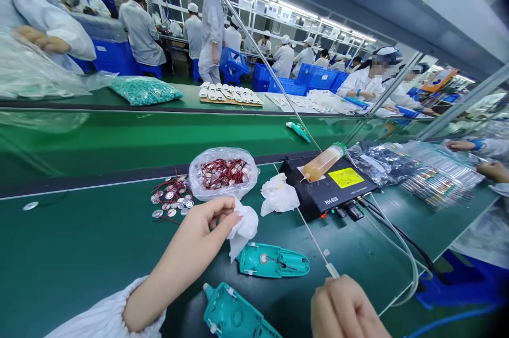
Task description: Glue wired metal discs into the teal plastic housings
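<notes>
The left hand point(186, 253) pinches a white tissue point(243, 227) just above a teal plastic housing shell point(273, 261) — the right hand point(345, 309) curls closed around a thin white applicator point(332, 270).

Crumpled white paper tissue point(243, 226), soft and matt. Glossy teal moulded plastic on the open device housing point(272, 260), smooth along its outer edge. Thin, shiny, clear polythene on the bag point(222, 172), and bright silvery metal on the wired discs point(170, 197). Matt black casing on the RH-928 unit point(328, 189), under a smooth yellow label point(345, 177). Smooth, faintly glossy green rubber on the bench belt point(79, 253). Plain pale wood on the board point(230, 102). Gathered white cloth on the sleeve point(105, 317).
</notes>
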Available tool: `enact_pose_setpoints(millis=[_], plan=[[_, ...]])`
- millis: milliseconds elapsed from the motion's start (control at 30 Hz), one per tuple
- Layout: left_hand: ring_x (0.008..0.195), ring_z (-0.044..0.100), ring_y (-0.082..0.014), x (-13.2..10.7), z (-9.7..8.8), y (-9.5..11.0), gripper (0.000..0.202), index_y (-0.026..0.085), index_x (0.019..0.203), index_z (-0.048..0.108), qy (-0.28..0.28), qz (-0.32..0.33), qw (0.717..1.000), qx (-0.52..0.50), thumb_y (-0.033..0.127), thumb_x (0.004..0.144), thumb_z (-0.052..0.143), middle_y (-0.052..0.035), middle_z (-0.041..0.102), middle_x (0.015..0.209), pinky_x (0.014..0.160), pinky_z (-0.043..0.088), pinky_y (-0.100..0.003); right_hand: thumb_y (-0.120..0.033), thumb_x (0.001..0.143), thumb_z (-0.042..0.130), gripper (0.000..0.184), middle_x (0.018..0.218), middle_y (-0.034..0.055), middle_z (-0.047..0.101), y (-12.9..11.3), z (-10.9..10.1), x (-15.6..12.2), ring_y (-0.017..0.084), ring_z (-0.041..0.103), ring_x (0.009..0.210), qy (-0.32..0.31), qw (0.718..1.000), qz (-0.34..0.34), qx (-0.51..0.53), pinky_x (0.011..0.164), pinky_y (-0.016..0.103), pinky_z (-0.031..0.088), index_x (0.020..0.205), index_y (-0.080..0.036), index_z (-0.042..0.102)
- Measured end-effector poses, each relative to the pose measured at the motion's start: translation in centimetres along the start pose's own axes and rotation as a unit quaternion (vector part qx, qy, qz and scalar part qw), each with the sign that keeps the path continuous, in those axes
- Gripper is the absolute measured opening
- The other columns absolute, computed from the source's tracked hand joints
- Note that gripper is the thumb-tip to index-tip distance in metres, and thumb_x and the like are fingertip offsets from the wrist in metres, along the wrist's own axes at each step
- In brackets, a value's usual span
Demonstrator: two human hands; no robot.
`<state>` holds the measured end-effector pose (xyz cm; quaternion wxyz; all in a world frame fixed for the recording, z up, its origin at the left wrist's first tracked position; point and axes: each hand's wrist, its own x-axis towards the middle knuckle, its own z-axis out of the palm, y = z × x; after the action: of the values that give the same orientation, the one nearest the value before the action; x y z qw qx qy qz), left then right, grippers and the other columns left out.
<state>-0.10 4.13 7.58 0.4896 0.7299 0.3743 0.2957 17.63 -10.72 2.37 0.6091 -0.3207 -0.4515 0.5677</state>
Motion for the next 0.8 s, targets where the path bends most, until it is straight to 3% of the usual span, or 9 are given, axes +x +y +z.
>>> enact_pose_setpoints(millis=[67, 133, 233, 333, 433, 567, 633, 700, 800], plan=[[0.056, 0.042, -0.0117, 0.1, -0.1, -0.1, 0.02, 0.018, 0.063, 0.051, 0.012, -0.001, 1.0, -0.002, 0.031, 0.079, 0.049, 0.004, 0.044, 0.059, 0.051, 0.035, -0.021, -0.045, 0.085, 0.053, 0.049, 0.039, -0.0071, 0.027, -0.3, -1.1, -0.4, 0.008, 0.019, 0.031, 0.076, 0.995, -0.017, 0.058, 0.033, 0.018, 0.025, 0.051, -0.021, 0.027], [0.057, 0.044, -0.0119, 0.2, -0.2, -0.1, 0.019, 0.018, 0.064, 0.053, 0.02, -0.003, 1.0, -0.006, 0.031, 0.078, 0.05, 0.0037, 0.046, 0.06, 0.052, 0.037, -0.021, -0.039, 0.081, 0.059, 0.036, 0.043, -0.0059, 0.034, -0.9, -2.4, -0.6, 0.01, 0.028, 0.036, 0.147, 0.988, -0.03, 0.045, 0.038, 0.02, 0.035, 0.056, -0.023, 0.038], [0.059, 0.046, -0.0123, 0.2, -0.1, 0.0, 0.018, 0.018, 0.066, 0.055, 0.019, -0.013, 1.0, -0.018, 0.032, 0.077, 0.052, 0.003, 0.049, 0.061, 0.054, 0.038, -0.022, -0.037, 0.081, 0.062, 0.016, 0.056, -0.0008, 0.052, -1.6, -3.9, -0.6, 0.015, 0.051, 0.056, 0.207, 0.974, -0.057, -0.065, 0.064, 0.03, 0.051, 0.073, -0.025, 0.056], [0.06, 0.048, -0.0126, 0.1, 0.1, 0.0, 0.019, 0.017, 0.068, 0.057, 0.008, -0.029, 0.999, -0.036, 0.033, 0.078, 0.053, 0.002, 0.052, 0.064, 0.055, 0.039, -0.022, -0.031, 0.085, 0.061, 0.011, 0.062, 0.0, 0.058, -1.3, -3.6, -0.4, 0.017, 0.057, 0.064, 0.237, 0.941, -0.071, -0.233, 0.077, 0.032, 0.051, 0.077, -0.024, 0.062], [0.057, 0.047, -0.0121, -0.1, 0.4, 0.2, 0.018, 0.018, 0.067, 0.06, 0.005, -0.04, 0.998, -0.043, 0.032, 0.077, 0.056, 0.002, 0.052, 0.061, 0.052, 0.038, -0.022, -0.026, 0.082, 0.063, 0.007, 0.066, 0.0008, 0.061, -0.4, -1.3, 0.4, 0.016, 0.057, 0.062, 0.244, 0.885, -0.087, -0.387, 0.06, 0.025, 0.049, 0.076, -0.023, 0.066], [0.05, 0.043, -0.0106, -0.8, 1.3, 0.7, 0.015, 0.019, 0.059, 0.064, 0.001, -0.033, 0.999, -0.017, 0.028, 0.07, 0.062, 0.0038, 0.05, 0.053, 0.049, 0.037, -0.021, -0.023, 0.084, 0.06, 0.024, 0.071, -0.0007, 0.063, 0.3, 2.4, 2.8, 0.009, 0.046, 0.042, 0.177, 0.842, -0.111, -0.497, 0.041, 0.021, 0.04, 0.108, -0.021, 0.063], [0.052, 0.046, -0.0109, -1.2, 1.7, 1.0, 0.014, 0.02, 0.057, 0.067, -0.012, -0.023, 1.0, -0.009, 0.028, 0.068, 0.065, 0.0032, 0.052, 0.055, 0.051, 0.039, -0.021, -0.021, 0.085, 0.057, 0.017, 0.067, -0.0004, 0.061, 0.2, 3.4, 3.9, 0.01, 0.046, 0.042, 0.158, 0.816, -0.124, -0.542, 0.04, 0.021, 0.038, 0.1, -0.018, 0.065], [0.057, 0.051, -0.0123, -1.3, 1.8, 1.1, 0.012, 0.022, 0.06, 0.071, -0.038, -0.017, 0.999, -0.012, 0.027, 0.07, 0.065, 0.0018, 0.057, 0.06, 0.054, 0.042, -0.022, -0.016, 0.087, 0.053, 0.013, 0.063, -0.0002, 0.06, -0.2, 3.5, 4.3, 0.011, 0.052, 0.048, 0.158, 0.798, -0.152, -0.562, 0.045, 0.021, 0.041, 0.089, -0.018, 0.066], [0.068, 0.057, -0.0148, -1.3, 1.6, 1.2, 0.013, 0.026, 0.076, 0.074, -0.071, -0.012, 0.997, -0.011, 0.022, 0.071, 0.063, 0.0002, 0.068, 0.076, 0.062, 0.047, -0.023, -0.016, 0.086, 0.053, 0.014, 0.071, -0.0002, 0.064, -0.9, 1.7, 3.5, 0.012, 0.055, 0.054, 0.195, 0.781, -0.172, -0.568, 0.051, 0.02, 0.044, 0.089, -0.022, 0.066]])
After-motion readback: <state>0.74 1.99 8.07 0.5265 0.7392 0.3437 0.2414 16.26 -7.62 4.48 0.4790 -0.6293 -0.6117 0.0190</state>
